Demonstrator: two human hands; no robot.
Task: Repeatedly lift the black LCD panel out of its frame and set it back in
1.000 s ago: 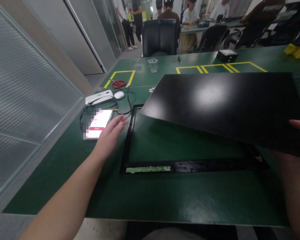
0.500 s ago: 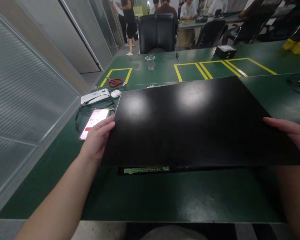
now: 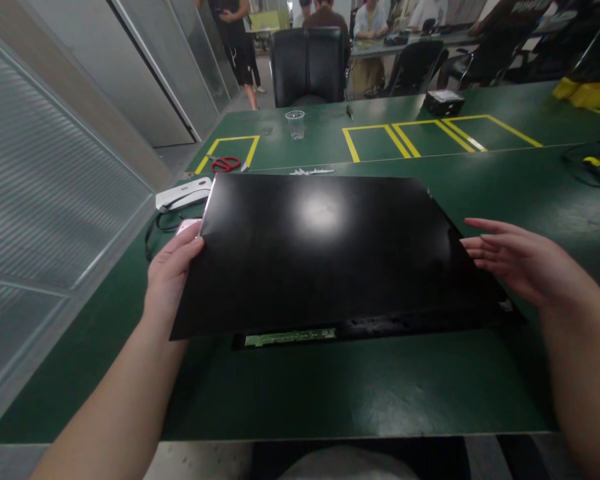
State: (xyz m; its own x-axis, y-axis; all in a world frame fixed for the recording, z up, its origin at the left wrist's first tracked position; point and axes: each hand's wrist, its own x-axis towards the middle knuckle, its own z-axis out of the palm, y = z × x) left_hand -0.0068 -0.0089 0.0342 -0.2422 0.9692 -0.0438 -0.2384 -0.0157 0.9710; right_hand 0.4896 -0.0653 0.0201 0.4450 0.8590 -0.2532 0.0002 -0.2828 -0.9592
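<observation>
A glossy black flat panel, like a display screen [image 3: 310, 260], spans the middle of the head view. My left hand [image 3: 173, 267] grips its left edge, thumb on top, and that side is raised. My right hand [image 3: 517, 257] is beside the right edge with its fingers stretched out and apart; whether the fingertips touch the panel I cannot tell. Below the panel lies a dark flat unit [image 3: 380, 325], mostly covered. A strip of green circuit board [image 3: 290, 337] shows at its near edge.
On the green table [image 3: 360, 393], a phone [image 3: 189, 225] lies partly hidden behind my left hand. Farther back are a white device [image 3: 183, 195], red-handled scissors [image 3: 226, 164], a clear plastic cup [image 3: 295, 125] and a black box [image 3: 444, 102]. Black cables [image 3: 593, 167] lie at right.
The panel has shifted left, and its right side now sits lower over the dark unit. My right hand has let go of its grip and moved left, fingers extended. My left hand still holds on.
</observation>
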